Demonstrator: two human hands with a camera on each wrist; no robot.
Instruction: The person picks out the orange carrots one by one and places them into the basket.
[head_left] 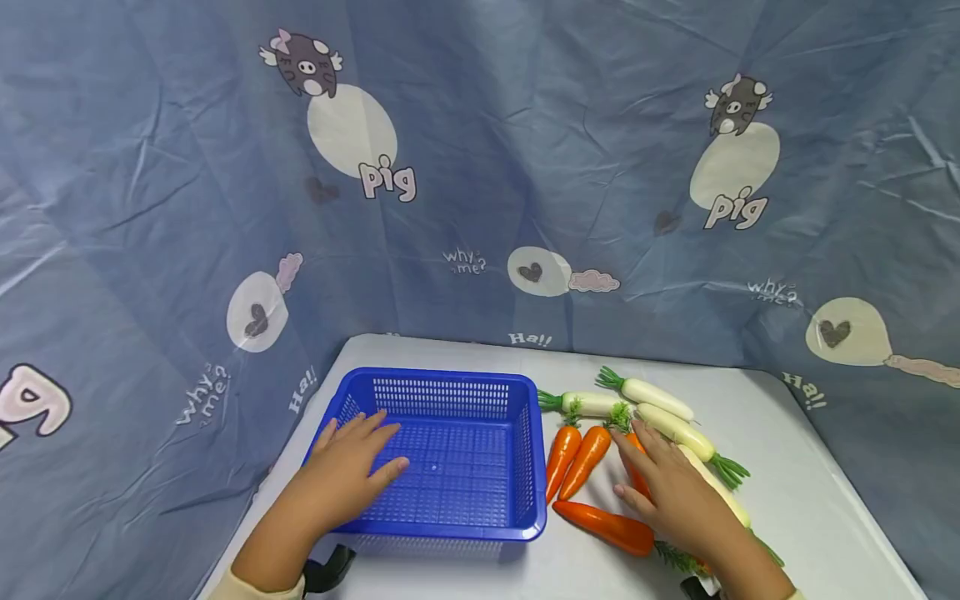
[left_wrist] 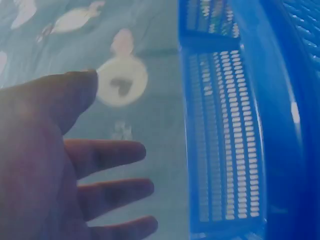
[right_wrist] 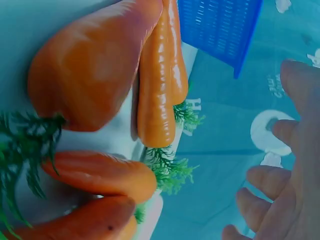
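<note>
A blue plastic basket (head_left: pixel 442 532) with perforated walls stands on the white table, its floor showing. My left hand (head_left: pixel 345 471) hovers over its left side, fingers spread and holding nothing. In the left wrist view, that hand (left_wrist: pixel 45 145) is apart from the basket wall (left_wrist: pixel 280 125). Over the vegetables on the right is my right hand (head_left: pixel 675 492), fingers extended, partly hiding a carrot (head_left: pixel 636 467). Two orange carrots (head_left: pixel 585 462) lie beside the basket, and another carrot (head_left: pixel 607 527) lies crosswise in front. The right wrist view shows no carrot in the right hand (right_wrist: pixel 285 185).
Several white radishes (head_left: pixel 678 431) with green tops lie behind and right of the carrots. One radish (head_left: pixel 592 404) reaches close to the basket's back right corner. A blue printed curtain (head_left: pixel 465 167) hangs around the table (head_left: pixel 810 475).
</note>
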